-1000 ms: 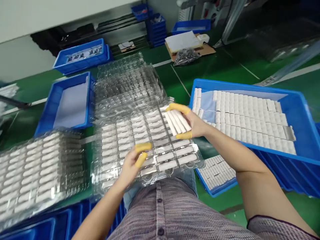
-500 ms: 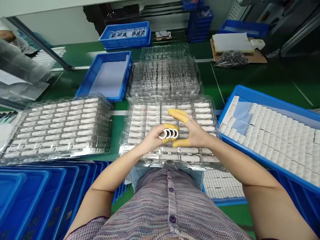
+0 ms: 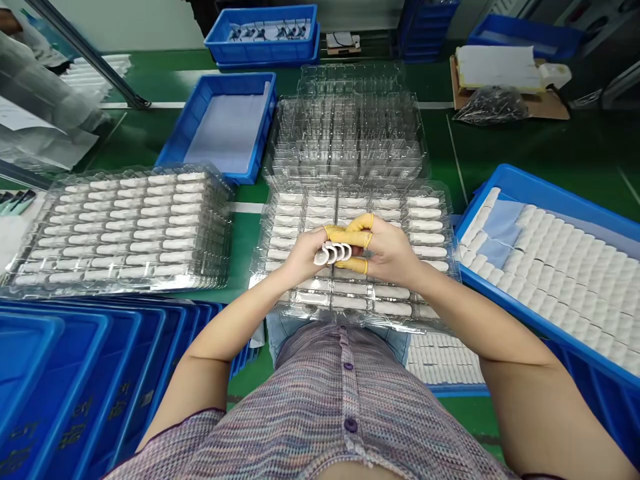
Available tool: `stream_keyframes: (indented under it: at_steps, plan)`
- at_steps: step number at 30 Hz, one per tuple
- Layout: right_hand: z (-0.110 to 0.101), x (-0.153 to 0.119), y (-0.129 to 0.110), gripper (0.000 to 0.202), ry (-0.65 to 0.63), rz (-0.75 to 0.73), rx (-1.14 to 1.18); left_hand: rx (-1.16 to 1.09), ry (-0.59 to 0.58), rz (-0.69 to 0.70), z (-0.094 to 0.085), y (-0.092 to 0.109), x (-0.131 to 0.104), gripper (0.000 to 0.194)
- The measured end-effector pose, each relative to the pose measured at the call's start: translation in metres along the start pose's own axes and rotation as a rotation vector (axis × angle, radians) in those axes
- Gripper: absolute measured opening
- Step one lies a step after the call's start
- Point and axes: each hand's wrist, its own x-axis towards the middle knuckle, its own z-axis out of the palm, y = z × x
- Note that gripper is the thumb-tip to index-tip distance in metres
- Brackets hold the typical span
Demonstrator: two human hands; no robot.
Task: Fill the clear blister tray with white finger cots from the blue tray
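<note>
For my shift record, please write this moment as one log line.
left hand: holding white pieces | right hand: at same pieces | below: loaded clear tray

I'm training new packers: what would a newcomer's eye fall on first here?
Probably the bright yellow finger covers near the centre, where the left hand and right hand meet around a small row of curved white pieces. Next, perhaps, the clear tray of white pieces beneath them, then the blue bin at the right edge, packed with white rows.
</note>
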Motion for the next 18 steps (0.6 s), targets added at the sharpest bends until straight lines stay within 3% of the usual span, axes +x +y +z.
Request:
stream_keyframes:
  at_steps: [7, 9, 12, 15, 18]
  plan:
    - [0.011, 0.008, -0.017, 0.038, -0.169, 0.086, -0.299, 0.058, -0.057, -0.189, 0.007, 0.005, -0.001, 0.015]
    - [0.013, 0.011, -0.016, 0.04, -0.179, 0.135, -0.289, 0.098, -0.082, -0.285, 0.009, 0.008, -0.004, 0.031]
    - [0.013, 0.015, -0.007, 0.033, -0.081, 0.321, 0.003, 0.037, -0.081, -0.333, 0.008, 0.011, -0.01, 0.072]
    - [0.016, 0.019, 0.003, 0.03, 0.043, 0.657, 0.496, -0.184, -0.006, -0.166, 0.002, 0.011, -0.015, 0.107]
    - [0.028, 0.018, 0.008, 0.034, -0.008, 0.977, 0.873, -0.267, 0.065, -0.004, -0.002, 0.012, -0.015, 0.123]
